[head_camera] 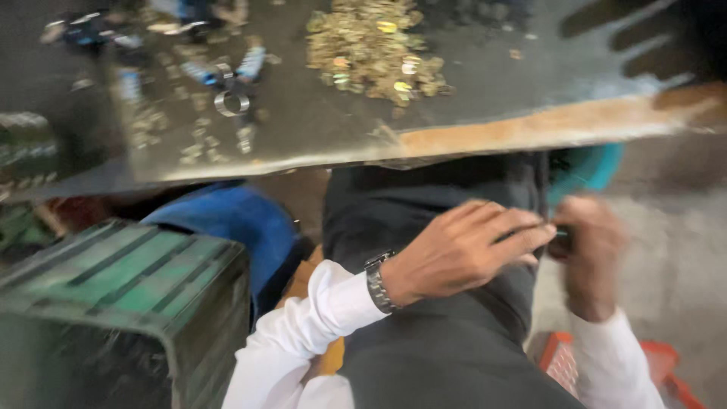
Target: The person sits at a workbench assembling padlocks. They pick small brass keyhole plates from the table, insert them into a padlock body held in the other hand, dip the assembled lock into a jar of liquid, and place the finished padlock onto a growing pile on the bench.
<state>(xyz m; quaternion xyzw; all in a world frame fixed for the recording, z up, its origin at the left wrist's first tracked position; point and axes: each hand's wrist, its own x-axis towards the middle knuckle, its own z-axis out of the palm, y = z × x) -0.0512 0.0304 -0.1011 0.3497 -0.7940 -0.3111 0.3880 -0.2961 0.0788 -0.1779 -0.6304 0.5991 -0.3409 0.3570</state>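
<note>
a small dark thing (562, 236), too blurred to name, sat pinched between the two hands just below the edge of the desk (485, 129), with a faint pale streak showing where the fingertips met. the left hand (463, 251) lay flat over the dark trousers (447, 333) on the person's lap, its fingers stretched out together toward the right, their tips touching the small thing; whether it truly gripped it could not be told. the right hand (589, 250) was curled, fingers bent in around the same thing from the other side, and it was heavily smeared by motion. a metal wristwatch (377, 282) sat on the left wrist, at the cuff of a white sleeve (303, 333).

above the hands the desk was a worn grey sheet with a rusty brown strip along its near edge. a heap of small brass-coloured pieces (371, 49) lay on it, well apart from the hands, and further left a metal ring (231, 102) lay among scattered bits.

a green plastic crate (129, 288) stood at the lower left, with something blue (235, 220) behind it. an orange crate (560, 360) showed by the right sleeve, on a pale concrete floor (674, 265). a teal object (587, 170) peeked out under the desk edge.
</note>
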